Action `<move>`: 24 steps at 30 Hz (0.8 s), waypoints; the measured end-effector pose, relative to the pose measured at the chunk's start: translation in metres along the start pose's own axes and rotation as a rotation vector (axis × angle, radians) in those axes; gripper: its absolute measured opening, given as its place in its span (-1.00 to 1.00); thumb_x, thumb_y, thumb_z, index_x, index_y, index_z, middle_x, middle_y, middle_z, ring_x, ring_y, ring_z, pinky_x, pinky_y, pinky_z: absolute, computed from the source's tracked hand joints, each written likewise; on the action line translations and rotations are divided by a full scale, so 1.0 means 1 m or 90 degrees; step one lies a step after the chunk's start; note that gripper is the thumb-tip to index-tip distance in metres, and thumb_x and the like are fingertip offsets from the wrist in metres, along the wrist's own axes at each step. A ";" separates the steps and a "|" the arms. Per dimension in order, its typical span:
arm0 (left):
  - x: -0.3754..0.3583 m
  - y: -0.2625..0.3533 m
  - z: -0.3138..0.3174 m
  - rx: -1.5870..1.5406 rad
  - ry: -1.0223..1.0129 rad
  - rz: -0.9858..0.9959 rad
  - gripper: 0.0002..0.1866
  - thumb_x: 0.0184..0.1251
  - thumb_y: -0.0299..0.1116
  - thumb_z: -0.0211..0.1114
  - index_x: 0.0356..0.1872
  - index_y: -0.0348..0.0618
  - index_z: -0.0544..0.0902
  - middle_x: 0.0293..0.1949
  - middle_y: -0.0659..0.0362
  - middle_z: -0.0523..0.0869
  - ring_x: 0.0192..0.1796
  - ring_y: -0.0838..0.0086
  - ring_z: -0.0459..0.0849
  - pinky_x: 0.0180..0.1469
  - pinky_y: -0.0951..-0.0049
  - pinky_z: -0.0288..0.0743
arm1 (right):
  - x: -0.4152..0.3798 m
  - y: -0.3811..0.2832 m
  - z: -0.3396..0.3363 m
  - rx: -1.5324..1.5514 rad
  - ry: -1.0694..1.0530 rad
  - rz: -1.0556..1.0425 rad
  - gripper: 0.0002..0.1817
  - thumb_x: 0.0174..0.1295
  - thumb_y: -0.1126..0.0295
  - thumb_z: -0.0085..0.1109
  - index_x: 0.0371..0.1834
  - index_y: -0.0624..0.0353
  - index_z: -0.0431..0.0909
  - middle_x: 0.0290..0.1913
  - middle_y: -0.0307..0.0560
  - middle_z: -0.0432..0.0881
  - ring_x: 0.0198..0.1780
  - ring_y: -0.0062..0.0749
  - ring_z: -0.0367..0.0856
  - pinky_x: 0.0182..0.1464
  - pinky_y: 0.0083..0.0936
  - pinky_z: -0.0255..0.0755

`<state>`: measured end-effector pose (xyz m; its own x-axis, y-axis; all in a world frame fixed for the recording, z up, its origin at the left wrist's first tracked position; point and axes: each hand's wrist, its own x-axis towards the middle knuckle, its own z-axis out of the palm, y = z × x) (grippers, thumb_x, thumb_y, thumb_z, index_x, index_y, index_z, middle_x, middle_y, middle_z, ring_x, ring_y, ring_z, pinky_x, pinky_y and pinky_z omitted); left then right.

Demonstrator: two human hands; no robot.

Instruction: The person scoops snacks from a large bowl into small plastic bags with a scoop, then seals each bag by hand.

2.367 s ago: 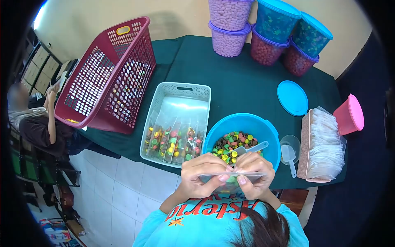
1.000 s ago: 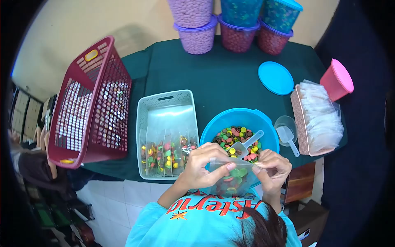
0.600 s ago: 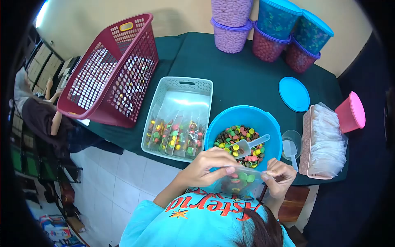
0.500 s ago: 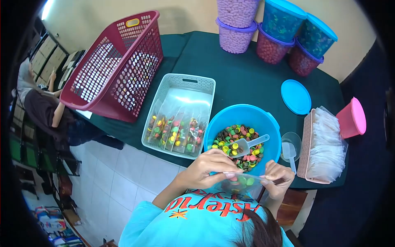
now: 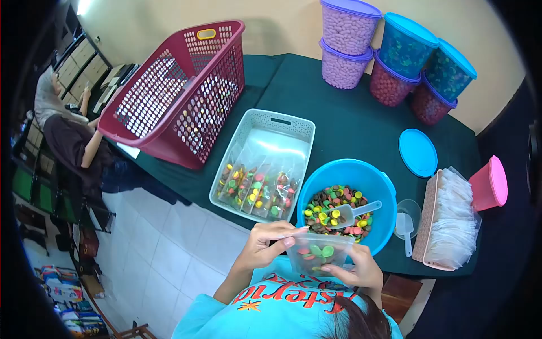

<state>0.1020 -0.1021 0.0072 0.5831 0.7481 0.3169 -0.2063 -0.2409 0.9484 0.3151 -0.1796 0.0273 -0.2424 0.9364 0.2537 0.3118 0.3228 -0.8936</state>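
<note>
A clear plastic pouch (image 5: 309, 247) with a few green, pink and brown button-shaped candies is in front of my chest. My left hand (image 5: 266, 244) pinches the pouch's top left corner between thumb and fingers. Lower on its right side, my right hand (image 5: 361, 271) grips it, thumb in front and fingers partly hidden behind. Just beyond the pouch stands a blue tub (image 5: 384, 220) of colourful candies, with a clear scoop (image 5: 347, 214) lying on them. Left of the tub, a pale grey tray (image 5: 226, 198) contains several filled pouches (image 5: 257, 189).
A maroon laundry basket (image 5: 195, 107) stands at the left. Lidded candy containers (image 5: 350, 51) are stacked at the back. On the right are a blue lid (image 5: 418, 152), a small scoop (image 5: 405, 229), a basket of bags (image 5: 451, 220) and a pink container (image 5: 486, 186). A person (image 5: 73, 141) stands far left.
The pouch has tilted upright, showing its front and the candies inside. My right hand has moved from its top right corner down to its lower right side. The whole view has shifted slightly.
</note>
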 end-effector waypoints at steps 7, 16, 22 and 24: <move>0.041 -0.014 -0.079 0.075 -0.051 -0.008 -0.40 0.13 -0.17 0.12 0.14 -0.39 0.34 0.00 -0.04 0.52 0.08 0.27 0.46 0.17 0.26 0.21 | 0.012 0.009 0.055 0.008 0.282 0.087 -0.60 -0.20 0.47 0.38 -0.22 0.32 0.51 -0.23 0.03 0.62 -0.24 -0.35 0.61 -0.18 -0.51 0.43; 0.068 -0.086 -0.090 0.486 -0.557 0.173 -0.47 0.20 -0.25 0.08 0.22 -0.10 0.27 0.25 0.16 0.28 0.32 0.32 0.18 0.32 0.13 -0.07 | 0.009 -0.024 0.130 0.057 0.731 0.163 -0.40 -0.14 0.19 0.35 -0.09 0.35 0.35 -0.21 -0.10 0.51 -0.17 -0.46 0.49 -0.03 -0.53 0.34; 0.065 -0.109 -0.092 0.588 -0.639 0.190 -0.43 0.18 -0.18 0.08 0.22 -0.15 0.27 0.26 0.15 0.26 0.36 0.30 0.10 0.34 0.03 -0.17 | 0.004 -0.046 0.173 0.090 0.873 0.189 -0.40 -0.13 0.27 0.34 -0.06 0.38 0.33 -0.16 -0.08 0.49 -0.15 -0.48 0.47 -0.03 -0.54 0.33; 0.066 -0.109 -0.094 0.598 -0.663 0.195 -0.43 0.18 -0.17 0.08 0.21 -0.16 0.28 0.26 0.15 0.26 0.36 0.30 0.09 0.34 0.01 -0.19 | 0.004 -0.046 0.181 0.092 0.920 0.197 -0.46 -0.13 0.37 0.33 -0.08 0.39 0.36 -0.19 -0.10 0.51 -0.17 -0.49 0.48 -0.06 -0.55 0.35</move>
<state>0.0887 0.0315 -0.0765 0.9956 -0.0924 -0.0170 -0.0796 -0.9258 0.3695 0.1332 -0.2158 0.0023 0.9424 0.3149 0.1131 0.0663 0.1554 -0.9856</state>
